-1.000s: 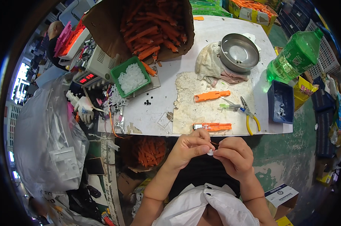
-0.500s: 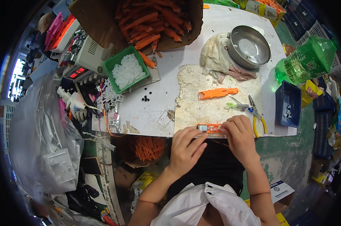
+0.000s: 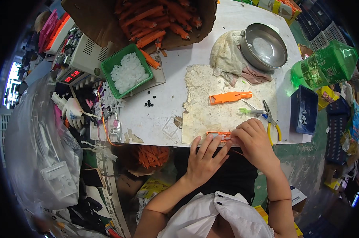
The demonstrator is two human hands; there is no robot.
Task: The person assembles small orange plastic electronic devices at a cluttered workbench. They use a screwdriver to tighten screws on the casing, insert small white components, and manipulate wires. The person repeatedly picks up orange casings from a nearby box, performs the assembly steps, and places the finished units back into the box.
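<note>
An orange plastic housing point(image 3: 224, 134) with small pale parts inside lies open side up at the table's front edge. The spread fingers of my left hand point(image 3: 206, 160) rest over its left part and hide some of it. At its right end, the fingers of my right hand point(image 3: 251, 139) are pinched together; what they pinch is hidden. A thin wire point(image 3: 238, 152) runs below that hand. Farther back lies another orange housing point(image 3: 230, 97), beside a tool with a light green handle point(image 3: 249, 111) and pliers point(image 3: 271, 121) with yellow handles.
A green tray point(image 3: 104, 67) of translucent white pieces stands left, near small black parts point(image 3: 149, 103). Behind it, a cardboard box point(image 3: 96, 20) holds orange housings. A metal bowl point(image 3: 282, 53) sits by a rag point(image 3: 227, 51). A green bottle point(image 3: 326, 67) and blue bin point(image 3: 308, 127) stand right.
My left hand has shifted slightly right and spread its fingers over the housing, covering more of it. My right hand stays at the housing's right end, its wrist slightly farther right.
</note>
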